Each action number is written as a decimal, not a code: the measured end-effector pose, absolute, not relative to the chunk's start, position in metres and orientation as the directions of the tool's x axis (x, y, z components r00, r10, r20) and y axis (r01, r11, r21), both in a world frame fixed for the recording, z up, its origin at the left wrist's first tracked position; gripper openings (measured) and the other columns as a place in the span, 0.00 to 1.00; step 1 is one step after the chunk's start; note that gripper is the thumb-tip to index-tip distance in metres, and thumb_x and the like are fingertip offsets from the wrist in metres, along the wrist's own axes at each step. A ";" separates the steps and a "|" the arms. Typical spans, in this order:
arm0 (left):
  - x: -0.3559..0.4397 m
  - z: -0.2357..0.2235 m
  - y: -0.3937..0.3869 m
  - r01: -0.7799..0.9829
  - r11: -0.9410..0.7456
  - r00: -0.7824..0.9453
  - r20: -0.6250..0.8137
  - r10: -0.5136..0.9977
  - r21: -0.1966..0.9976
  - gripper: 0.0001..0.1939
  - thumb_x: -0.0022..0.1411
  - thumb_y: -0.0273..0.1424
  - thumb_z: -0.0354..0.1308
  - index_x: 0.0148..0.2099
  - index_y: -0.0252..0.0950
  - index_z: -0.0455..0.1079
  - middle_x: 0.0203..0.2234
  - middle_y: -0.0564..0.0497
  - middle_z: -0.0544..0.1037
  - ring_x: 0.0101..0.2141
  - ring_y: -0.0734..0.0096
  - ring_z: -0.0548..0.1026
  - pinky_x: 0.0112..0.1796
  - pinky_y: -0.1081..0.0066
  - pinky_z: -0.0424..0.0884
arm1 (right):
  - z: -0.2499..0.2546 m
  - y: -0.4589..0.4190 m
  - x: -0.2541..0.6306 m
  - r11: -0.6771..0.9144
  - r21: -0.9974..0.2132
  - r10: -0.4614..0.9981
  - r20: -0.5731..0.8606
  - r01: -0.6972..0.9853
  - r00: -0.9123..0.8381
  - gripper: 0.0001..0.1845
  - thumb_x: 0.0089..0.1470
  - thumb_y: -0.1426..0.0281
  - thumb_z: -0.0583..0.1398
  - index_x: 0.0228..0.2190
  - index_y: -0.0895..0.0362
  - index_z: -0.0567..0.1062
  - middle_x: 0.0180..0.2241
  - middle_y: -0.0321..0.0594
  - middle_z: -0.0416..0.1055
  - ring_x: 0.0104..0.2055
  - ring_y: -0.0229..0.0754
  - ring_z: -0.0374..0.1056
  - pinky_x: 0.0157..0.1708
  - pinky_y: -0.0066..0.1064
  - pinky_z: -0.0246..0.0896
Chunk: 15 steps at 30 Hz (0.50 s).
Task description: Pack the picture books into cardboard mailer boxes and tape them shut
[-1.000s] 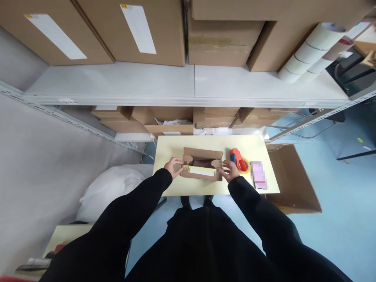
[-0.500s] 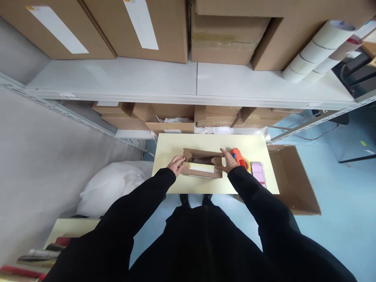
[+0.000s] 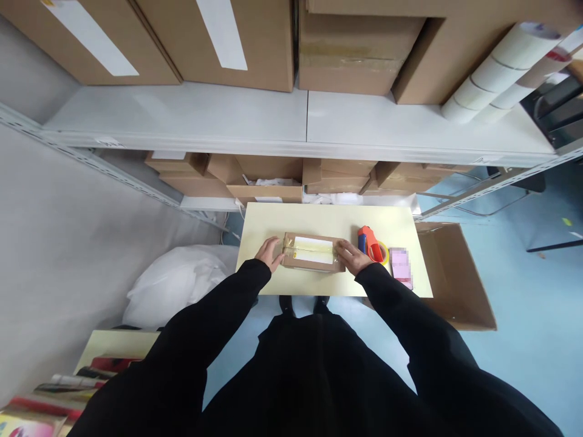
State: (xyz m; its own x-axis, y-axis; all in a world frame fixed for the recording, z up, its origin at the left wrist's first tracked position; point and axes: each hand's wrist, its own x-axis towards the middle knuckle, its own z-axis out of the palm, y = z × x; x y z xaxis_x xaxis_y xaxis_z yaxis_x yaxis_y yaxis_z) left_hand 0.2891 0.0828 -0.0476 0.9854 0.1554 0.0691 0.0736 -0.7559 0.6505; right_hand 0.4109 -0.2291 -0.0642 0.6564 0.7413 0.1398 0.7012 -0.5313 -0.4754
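Observation:
A small brown cardboard box (image 3: 310,264) lies on the pale yellow table (image 3: 264,218) in front of me, its top flaps folded down. Clear tape and a white label (image 3: 313,249) run along its top. My left hand (image 3: 270,254) is at the box's left end, fingers apart and curved, the thumb at its edge. At the right end, my right hand (image 3: 353,256) grips the box with its fingertips over the top. Just right of that hand lies an orange and blue tape dispenser (image 3: 371,244) with a yellow-edged tape roll (image 3: 383,252).
A pink pad (image 3: 401,265) lies on the table's right side. A large open carton (image 3: 455,276) stands on the floor to the right. White plastic bagging (image 3: 175,288) is at the left. Beyond the table, a metal shelf (image 3: 228,124) holds cartons and white rolls (image 3: 501,73).
The box's top, which stood open, has been folded shut, with its label now facing up. My right hand has come down onto the top; my left fingers have spread away slightly.

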 end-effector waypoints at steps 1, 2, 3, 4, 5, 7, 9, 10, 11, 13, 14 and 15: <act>0.287 -0.043 0.080 0.008 -0.821 0.991 0.107 0.084 0.571 0.24 0.53 0.34 0.53 0.52 0.32 0.59 0.51 0.39 0.63 0.51 0.58 0.64 0.48 0.60 0.63 | -0.067 -0.231 0.409 -0.530 -0.481 0.737 0.146 0.698 0.660 0.19 0.53 0.67 0.51 0.47 0.55 0.68 0.52 0.46 0.59 0.56 0.49 0.54 0.52 0.41 0.57; 0.285 -0.038 0.075 -0.051 -0.869 0.993 0.119 0.009 0.492 0.24 0.52 0.34 0.53 0.52 0.32 0.60 0.53 0.38 0.62 0.53 0.56 0.60 0.51 0.58 0.59 | -0.068 -0.233 0.408 -0.526 -0.496 0.734 0.146 0.691 0.663 0.20 0.52 0.65 0.52 0.48 0.55 0.67 0.53 0.47 0.57 0.55 0.49 0.55 0.51 0.41 0.58; 0.282 -0.033 0.069 -0.101 -0.901 0.992 0.106 -0.062 0.422 0.25 0.52 0.34 0.53 0.53 0.32 0.60 0.54 0.38 0.60 0.55 0.54 0.57 0.52 0.57 0.56 | -0.070 -0.234 0.408 -0.524 -0.515 0.728 0.144 0.678 0.671 0.21 0.51 0.64 0.54 0.48 0.55 0.67 0.53 0.47 0.56 0.54 0.49 0.56 0.51 0.41 0.59; 0.280 -0.029 0.061 -0.139 -0.920 0.990 0.077 -0.119 0.367 0.28 0.51 0.35 0.54 0.54 0.32 0.59 0.56 0.38 0.58 0.56 0.53 0.54 0.53 0.56 0.54 | -0.071 -0.235 0.409 -0.525 -0.539 0.717 0.138 0.659 0.684 0.22 0.50 0.63 0.55 0.48 0.54 0.67 0.53 0.46 0.55 0.53 0.49 0.57 0.50 0.41 0.60; 0.279 -0.025 0.051 -0.152 -0.934 0.988 0.042 -0.146 0.322 0.31 0.51 0.35 0.54 0.57 0.32 0.56 0.58 0.39 0.55 0.57 0.53 0.51 0.54 0.55 0.51 | -0.073 -0.236 0.410 -0.531 -0.566 0.698 0.129 0.630 0.704 0.22 0.49 0.62 0.56 0.47 0.53 0.67 0.53 0.46 0.55 0.52 0.48 0.58 0.49 0.41 0.61; 0.279 -0.021 0.032 -0.147 -0.954 0.986 -0.033 -0.161 0.262 0.36 0.50 0.36 0.55 0.60 0.32 0.51 0.60 0.40 0.50 0.59 0.54 0.46 0.55 0.54 0.45 | -0.075 -0.235 0.414 -0.544 -0.621 0.659 0.101 0.564 0.745 0.21 0.47 0.61 0.57 0.45 0.52 0.69 0.51 0.45 0.57 0.50 0.48 0.60 0.44 0.41 0.65; 0.283 -0.022 0.017 -0.120 -0.966 0.984 -0.103 -0.146 0.228 0.38 0.50 0.37 0.55 0.61 0.32 0.48 0.60 0.42 0.49 0.60 0.55 0.43 0.56 0.54 0.41 | -0.076 -0.234 0.417 -0.549 -0.657 0.634 0.075 0.516 0.770 0.20 0.46 0.60 0.58 0.43 0.52 0.71 0.49 0.45 0.57 0.49 0.48 0.61 0.40 0.40 0.68; 0.286 -0.023 0.013 -0.104 -0.971 0.982 -0.129 -0.134 0.216 0.38 0.51 0.37 0.55 0.61 0.32 0.48 0.60 0.43 0.48 0.60 0.56 0.43 0.56 0.54 0.39 | -0.076 -0.233 0.418 -0.549 -0.661 0.633 0.070 0.512 0.771 0.20 0.46 0.60 0.58 0.42 0.52 0.71 0.49 0.45 0.57 0.49 0.48 0.60 0.40 0.40 0.67; 0.289 -0.025 0.010 -0.091 -0.974 0.981 -0.149 -0.124 0.208 0.37 0.51 0.37 0.54 0.61 0.32 0.47 0.60 0.43 0.48 0.60 0.57 0.43 0.56 0.54 0.38 | -0.075 -0.232 0.419 -0.551 -0.654 0.637 0.072 0.518 0.768 0.20 0.46 0.60 0.59 0.42 0.52 0.71 0.48 0.45 0.57 0.49 0.48 0.60 0.42 0.41 0.66; 0.295 -0.029 0.008 -0.070 -0.977 0.981 -0.163 -0.104 0.200 0.36 0.53 0.35 0.53 0.62 0.33 0.47 0.60 0.44 0.50 0.60 0.58 0.44 0.57 0.55 0.38 | -0.074 -0.230 0.417 -0.564 -0.621 0.636 0.093 0.544 0.766 0.20 0.45 0.60 0.59 0.42 0.52 0.71 0.49 0.45 0.56 0.50 0.49 0.58 0.48 0.43 0.61; 0.297 -0.031 0.008 -0.063 -0.977 0.982 -0.162 -0.096 0.202 0.35 0.53 0.34 0.52 0.62 0.33 0.47 0.60 0.44 0.51 0.60 0.58 0.45 0.57 0.55 0.38 | -0.073 -0.229 0.415 -0.575 -0.605 0.630 0.102 0.551 0.770 0.21 0.46 0.60 0.59 0.42 0.52 0.71 0.49 0.45 0.56 0.51 0.50 0.57 0.49 0.44 0.59; 0.299 -0.032 0.008 -0.057 -0.977 0.983 -0.158 -0.090 0.205 0.34 0.54 0.34 0.52 0.62 0.33 0.47 0.59 0.44 0.52 0.59 0.58 0.45 0.57 0.56 0.38 | -0.072 -0.228 0.412 -0.588 -0.595 0.619 0.106 0.549 0.778 0.21 0.46 0.60 0.58 0.43 0.52 0.71 0.50 0.45 0.55 0.51 0.50 0.57 0.50 0.45 0.58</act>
State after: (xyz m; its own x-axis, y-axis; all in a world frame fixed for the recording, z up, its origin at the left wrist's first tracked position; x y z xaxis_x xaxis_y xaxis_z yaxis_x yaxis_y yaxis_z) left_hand 0.2988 0.0083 -0.0317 0.9833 -0.0902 -0.1583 -0.0566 -0.9771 0.2052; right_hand 0.4124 -0.2275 -0.0724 0.7782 0.6190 0.1059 0.5485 -0.5879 -0.5946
